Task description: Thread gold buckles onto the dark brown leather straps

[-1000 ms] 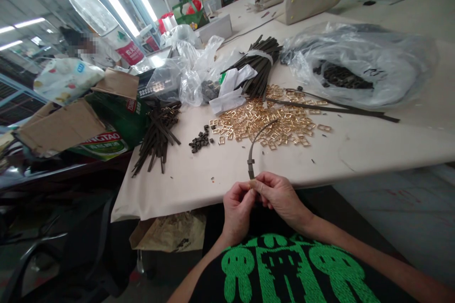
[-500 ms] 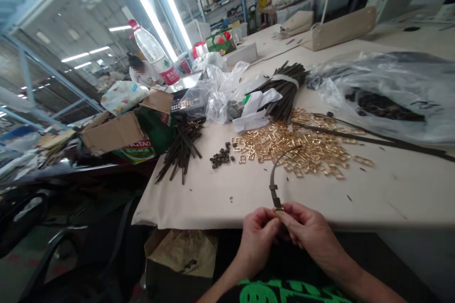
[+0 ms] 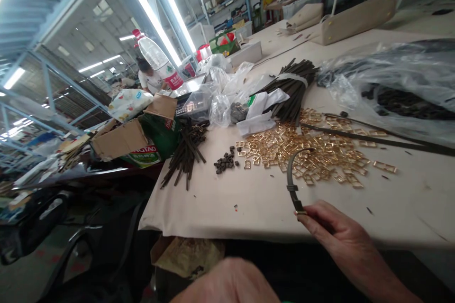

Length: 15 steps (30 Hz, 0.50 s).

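Observation:
My right hand pinches the lower end of a dark strap, where a gold buckle sits. The strap curves upward, its tip over a pile of gold buckles. My left hand is blurred at the bottom edge, apart from the strap, with its fingers hidden. Small dark loops lie in a heap left of the buckles. Further left is a loose bunch of dark straps; a banded bundle lies behind the buckles.
A clear plastic bag with dark pieces covers the right back. At the left stand a green carton and a bottle. A beige bag is at the back. An open box sits below the table edge.
My left hand has let go of the strap end and moved down toward the bottom edge. My right hand has moved right with the strap. The view has shifted slightly.

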{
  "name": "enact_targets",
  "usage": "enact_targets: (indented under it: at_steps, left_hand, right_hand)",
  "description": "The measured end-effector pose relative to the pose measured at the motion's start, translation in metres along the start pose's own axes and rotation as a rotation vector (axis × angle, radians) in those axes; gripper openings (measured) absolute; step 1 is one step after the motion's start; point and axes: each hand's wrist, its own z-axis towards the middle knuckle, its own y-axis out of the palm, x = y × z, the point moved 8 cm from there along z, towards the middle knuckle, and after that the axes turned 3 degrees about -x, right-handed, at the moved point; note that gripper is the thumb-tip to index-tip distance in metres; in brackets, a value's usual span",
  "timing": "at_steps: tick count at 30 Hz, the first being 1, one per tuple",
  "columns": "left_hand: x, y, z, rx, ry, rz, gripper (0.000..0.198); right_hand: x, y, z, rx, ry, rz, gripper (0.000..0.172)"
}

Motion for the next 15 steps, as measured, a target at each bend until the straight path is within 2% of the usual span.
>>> enact_targets:
  at_steps: [5,8,11,15]
  left_hand:
    - [0.006,-0.013,0.056,0.133,0.045,0.315,0.017]
    - [0.007,-0.017,0.084,0.171,0.060,0.509,0.018]
    - [0.002,-0.012,0.101,0.162,0.063,0.683,0.017]
    - [-0.004,-0.003,0.108,0.140,0.081,0.707,0.010]
  right_hand:
    - [0.018,0.017,-0.002,-0.146,0.177,0.156,0.032]
    - [0.022,0.023,-0.004,-0.173,0.221,0.226,0.034]
    - [0.023,0.022,-0.005,-0.167,0.230,0.240,0.033]
    - [0.020,0.019,-0.003,-0.143,0.189,0.197,0.031]
